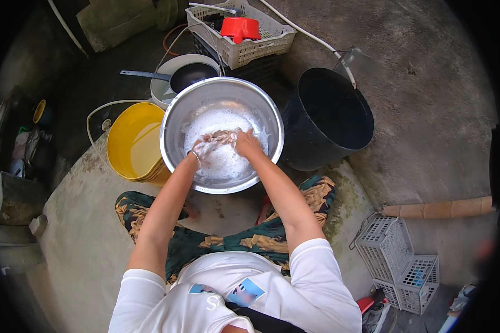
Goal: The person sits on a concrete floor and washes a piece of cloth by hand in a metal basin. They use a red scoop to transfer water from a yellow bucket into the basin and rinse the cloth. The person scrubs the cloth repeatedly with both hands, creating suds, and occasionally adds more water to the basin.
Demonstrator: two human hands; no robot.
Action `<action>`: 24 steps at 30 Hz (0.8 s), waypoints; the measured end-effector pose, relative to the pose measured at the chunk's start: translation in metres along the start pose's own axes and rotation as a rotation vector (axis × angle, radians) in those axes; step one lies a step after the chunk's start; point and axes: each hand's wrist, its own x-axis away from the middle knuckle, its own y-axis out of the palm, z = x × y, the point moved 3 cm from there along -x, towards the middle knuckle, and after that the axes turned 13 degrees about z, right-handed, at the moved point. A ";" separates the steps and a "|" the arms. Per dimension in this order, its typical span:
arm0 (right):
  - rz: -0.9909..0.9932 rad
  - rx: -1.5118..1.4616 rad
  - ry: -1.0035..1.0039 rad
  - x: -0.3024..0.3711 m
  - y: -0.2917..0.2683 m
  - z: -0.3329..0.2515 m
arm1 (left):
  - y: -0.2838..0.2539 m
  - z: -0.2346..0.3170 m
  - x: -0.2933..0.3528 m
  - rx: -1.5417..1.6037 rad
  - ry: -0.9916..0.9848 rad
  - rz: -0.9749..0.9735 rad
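Observation:
A wide metal basin [175, 133] stands in front of me, with white suds [222, 164] across the water in it. Both my hands are inside, closed on a wet, sudsy tan cloth [223, 136] stretched between them. My left hand [203, 147], with a bracelet at the wrist, grips the cloth's left end and is partly coated in foam. At the other end, my right hand [246, 142] has its fingers curled round the cloth. Foam hides some of the fingertips and the lower part of the cloth.
Left of the basin is a yellow bucket [116, 141] with cloudy liquid. Behind it, a dark pan [191, 77] rests on a white bucket [160, 91]. A black bucket [305, 144] stands right. Farther back, a crate [266, 50] holds a red container [240, 28]; more crates [386, 244] sit lower right.

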 end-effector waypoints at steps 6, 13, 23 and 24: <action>-0.085 -0.152 0.150 -0.004 -0.003 -0.014 | -0.011 -0.029 -0.028 0.033 0.222 0.011; -0.032 -0.515 -0.141 -0.004 0.037 -0.043 | 0.023 -0.019 -0.041 0.683 -0.324 -0.167; 0.544 -0.505 -0.353 0.001 -0.007 -0.078 | 0.014 -0.032 -0.071 0.644 0.266 -0.401; 0.501 -0.380 -0.264 -0.016 -0.004 -0.057 | 0.016 -0.026 -0.059 0.640 0.125 -0.453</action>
